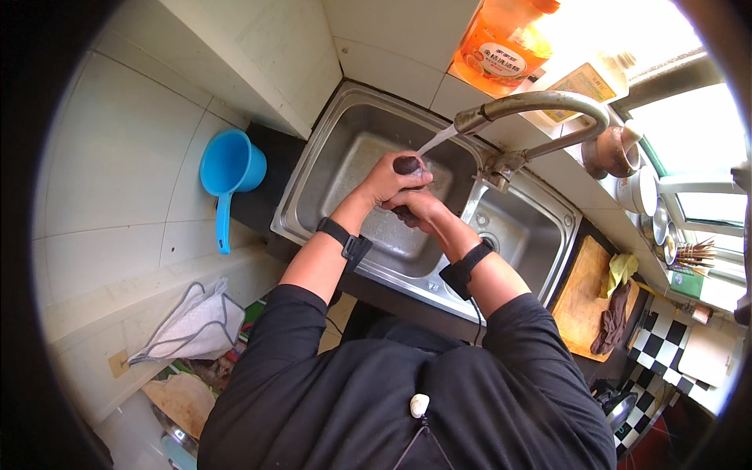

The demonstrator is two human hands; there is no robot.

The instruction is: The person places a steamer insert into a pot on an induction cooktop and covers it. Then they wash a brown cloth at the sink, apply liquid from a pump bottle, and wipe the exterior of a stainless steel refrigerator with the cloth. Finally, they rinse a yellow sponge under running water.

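Both my hands are over the larger, left basin of a stainless steel double sink [329, 200]. A dark brown bundle [406, 165], seemingly a wet cloth, is squeezed between them. My left hand [390, 176] grips its upper end, which bulges out above the thumb. Just below and to the right, my right hand [424, 207] is closed around the lower part, and a dark bit shows beneath the fingers. Water runs from the curved metal faucet [543, 103] in a slanting stream [436, 141] that comes down at my left hand. My fingers hide most of the bundle.
A blue plastic dipper [226, 161] stands left of the sink. To the right, a wooden cutting board [578, 296] carries a brown cloth [612, 317] and a yellow-green cloth [620, 273]. An orange detergent bottle [499, 56] and a stone mortar [608, 154] line the window ledge.
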